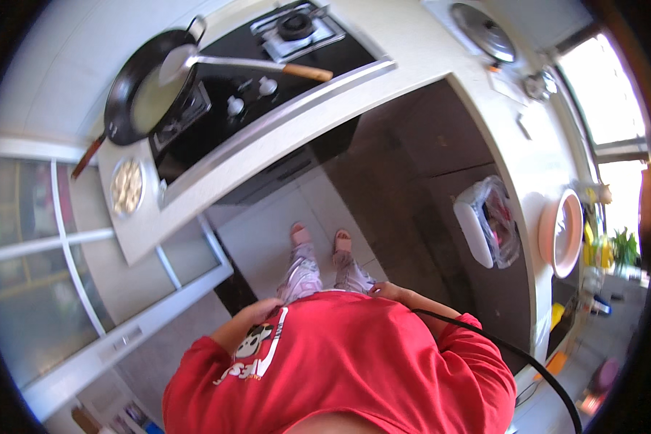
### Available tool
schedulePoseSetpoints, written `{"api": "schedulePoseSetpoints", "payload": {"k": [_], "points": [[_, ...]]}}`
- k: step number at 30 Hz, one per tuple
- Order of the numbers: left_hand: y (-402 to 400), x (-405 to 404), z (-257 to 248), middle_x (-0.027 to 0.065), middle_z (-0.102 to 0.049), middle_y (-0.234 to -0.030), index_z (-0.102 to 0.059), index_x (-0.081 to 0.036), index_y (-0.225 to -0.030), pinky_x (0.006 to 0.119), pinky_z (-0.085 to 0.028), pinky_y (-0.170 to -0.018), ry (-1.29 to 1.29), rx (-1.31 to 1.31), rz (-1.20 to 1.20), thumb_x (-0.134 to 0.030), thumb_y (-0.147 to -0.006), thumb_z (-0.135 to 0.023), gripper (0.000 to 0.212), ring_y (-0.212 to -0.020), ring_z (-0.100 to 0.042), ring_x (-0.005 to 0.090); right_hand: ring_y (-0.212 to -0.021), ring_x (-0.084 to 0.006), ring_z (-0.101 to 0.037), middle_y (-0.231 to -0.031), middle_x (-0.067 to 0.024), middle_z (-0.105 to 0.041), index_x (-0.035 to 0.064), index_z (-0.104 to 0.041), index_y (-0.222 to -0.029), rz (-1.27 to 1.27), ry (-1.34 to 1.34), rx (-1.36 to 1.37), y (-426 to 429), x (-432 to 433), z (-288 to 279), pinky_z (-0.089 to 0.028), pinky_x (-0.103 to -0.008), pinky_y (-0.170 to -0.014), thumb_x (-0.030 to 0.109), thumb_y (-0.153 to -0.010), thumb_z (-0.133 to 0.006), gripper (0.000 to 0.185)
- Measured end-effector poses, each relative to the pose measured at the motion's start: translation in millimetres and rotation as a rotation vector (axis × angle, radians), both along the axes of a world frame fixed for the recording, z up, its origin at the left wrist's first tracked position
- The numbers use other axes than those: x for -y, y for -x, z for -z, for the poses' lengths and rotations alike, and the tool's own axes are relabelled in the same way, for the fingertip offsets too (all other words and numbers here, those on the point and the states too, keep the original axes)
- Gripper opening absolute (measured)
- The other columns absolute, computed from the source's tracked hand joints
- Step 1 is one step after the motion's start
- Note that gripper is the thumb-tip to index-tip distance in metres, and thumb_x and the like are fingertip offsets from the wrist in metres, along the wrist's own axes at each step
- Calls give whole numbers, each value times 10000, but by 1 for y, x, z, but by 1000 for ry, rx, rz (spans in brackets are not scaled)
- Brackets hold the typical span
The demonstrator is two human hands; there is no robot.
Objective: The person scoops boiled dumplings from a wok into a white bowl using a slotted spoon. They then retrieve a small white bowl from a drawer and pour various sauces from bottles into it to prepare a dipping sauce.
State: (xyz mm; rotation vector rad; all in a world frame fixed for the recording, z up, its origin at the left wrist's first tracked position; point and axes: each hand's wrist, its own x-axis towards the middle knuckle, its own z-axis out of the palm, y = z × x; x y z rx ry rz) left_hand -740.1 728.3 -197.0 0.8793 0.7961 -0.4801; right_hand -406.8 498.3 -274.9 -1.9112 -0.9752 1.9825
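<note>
My left hand (260, 311) rests at the left hem of the red shirt, its fingers partly hidden by the cloth. At the other side of the hem is my right hand (389, 291), touching the waist of the patterned trousers; whether it pinches cloth cannot be told. A black wok (120, 103) holding pale liquid sits on the left burner of the black gas hob (222, 141). Across the wok lies a metal spatula with a wooden handle (306, 71), its blade over the liquid. A bowl of pale pieces of food (127, 187) stands on the counter by the hob.
A counter edge (260, 142) runs before me. At right are a bin with a plastic liner (474, 225), a pink basin (548, 233) and a round metal lid (483, 32). Glass-paned sliding doors (62, 238) are at left. A black cable (521, 352) passes by my right arm.
</note>
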Motion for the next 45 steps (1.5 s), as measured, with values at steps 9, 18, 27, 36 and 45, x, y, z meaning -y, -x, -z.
{"api": "schedulePoseSetpoints", "payload": {"k": [9, 18, 27, 36, 45], "points": [[-121, -77, 132, 4, -572, -796, -503, -115, -1032, 271, -481, -603, 157, -221, -826, -206, -841, -565, 220, -701, -569, 138, -727, -305, -626, -776, -156, -642, 84, -660, -793, -149, -87, 105, -1, 17, 26, -490, -399, -701, 353, -739, -563, 291], [-242, -230, 186, 97, -463, -1193, -462, -21, -1101, 496, -289, -1020, 339, 211, -1662, 2, -804, -483, 298, -1196, -358, 271, -784, -301, -631, -847, -161, -648, 66, -640, -886, 24, 159, 267, 0, 63, 8, -494, -372, -727, 345, -776, -561, 310], [-258, -240, 215, 75, -491, -1194, -490, -59, -1030, 483, -370, -919, 245, 276, -1744, 127, -698, -386, 395, -1188, -419, 217, -606, -141, -600, -682, -81, -624, -24, -593, -833, 390, 246, 182, -6, 67, 12, -496, -263, -565, 95, -801, -497, 156], [-238, -145, 227, 150, -515, -963, -469, 43, -849, 359, -484, -799, 402, -29, -1807, 156, -662, -382, 235, -873, -521, 254, -584, -126, -566, -648, -59, -589, -8, -593, -793, 354, 48, 217, -37, 12, 14, -460, -259, -551, 110, -793, -512, 143], [-203, -23, 231, 126, -565, -988, -516, 22, -956, 351, -485, -817, 764, -136, -1661, 124, -725, -397, 279, -905, -559, 236, -657, -273, -611, -727, -165, -603, -2, -584, -858, 511, -616, 409, -86, -195, -3, -476, -319, -604, 51, -782, -548, 99]]}}
